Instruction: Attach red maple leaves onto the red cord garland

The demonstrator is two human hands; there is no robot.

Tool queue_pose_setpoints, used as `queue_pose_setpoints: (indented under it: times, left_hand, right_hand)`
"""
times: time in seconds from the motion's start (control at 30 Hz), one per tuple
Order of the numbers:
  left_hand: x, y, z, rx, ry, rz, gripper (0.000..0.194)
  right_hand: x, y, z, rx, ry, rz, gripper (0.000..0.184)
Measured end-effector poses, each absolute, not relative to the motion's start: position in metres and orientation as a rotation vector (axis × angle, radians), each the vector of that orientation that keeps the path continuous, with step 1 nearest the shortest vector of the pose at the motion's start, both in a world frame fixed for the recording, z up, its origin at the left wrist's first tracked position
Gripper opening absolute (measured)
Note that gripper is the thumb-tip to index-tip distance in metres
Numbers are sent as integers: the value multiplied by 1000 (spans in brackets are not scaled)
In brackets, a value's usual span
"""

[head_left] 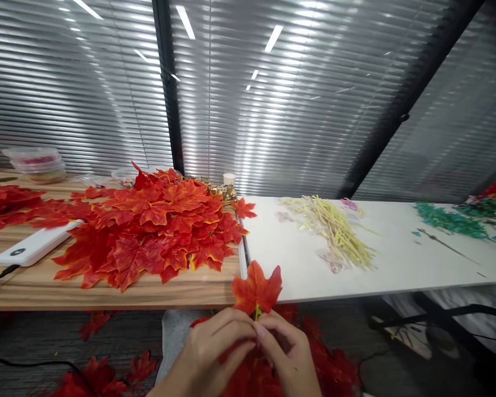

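Observation:
My left hand (213, 353) and my right hand (287, 353) meet at the bottom centre, fingertips pinched together on the yellow stem of one red-orange fake maple leaf (257, 290), which stands upright just above them. Under my hands, on my lap, lie more red leaves (326, 366). A big heap of the same leaves (157, 226) covers the wooden table (107, 292) ahead on the left. A pile of yellow plastic stems (334, 229) lies on the white table (397, 264) to the right.
A white power bank (35, 245) with a black cable lies at the left of the wooden table. Plastic containers (37, 162) stand at the back left. Green plastic pieces (450, 220) lie far right. Fallen leaves (103, 377) are on the floor. Blinds cover the windows behind.

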State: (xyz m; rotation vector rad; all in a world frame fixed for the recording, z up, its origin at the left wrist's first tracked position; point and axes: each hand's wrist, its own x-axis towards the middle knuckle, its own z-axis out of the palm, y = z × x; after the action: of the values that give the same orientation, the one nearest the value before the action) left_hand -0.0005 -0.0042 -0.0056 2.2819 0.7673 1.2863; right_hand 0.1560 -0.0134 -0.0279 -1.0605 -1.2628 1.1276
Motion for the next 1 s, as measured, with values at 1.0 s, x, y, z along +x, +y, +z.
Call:
queue_pose_setpoints:
  times: [1.0]
  left_hand:
    - [8, -4, 18, 2418, 771, 917, 26]
  right_hand:
    - [180, -19, -24, -1207, -1256, 1139, 33]
